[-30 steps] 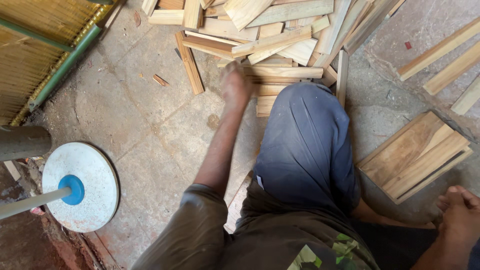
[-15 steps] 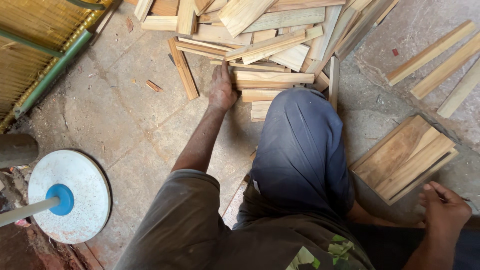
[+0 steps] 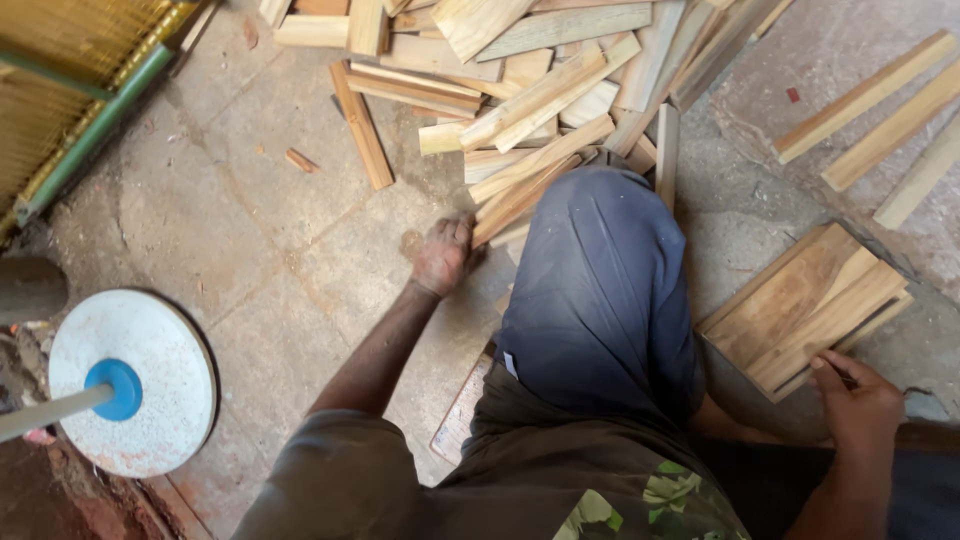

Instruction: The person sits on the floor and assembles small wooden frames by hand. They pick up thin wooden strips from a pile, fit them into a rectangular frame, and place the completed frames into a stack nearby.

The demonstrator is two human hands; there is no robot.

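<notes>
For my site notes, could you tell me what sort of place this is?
Probably a small woodworking yard or workshop floor: a heap of cut wooden slats on bare concrete, a neat stack of boards by the right hand, and a round white disc.

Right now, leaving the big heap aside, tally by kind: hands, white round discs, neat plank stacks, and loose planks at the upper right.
Hands: 2 (left hand gripping slats, right hand at the stack)
White round disc: 1
Neat plank stack: 1
Loose planks: 3
Total: 7
</notes>
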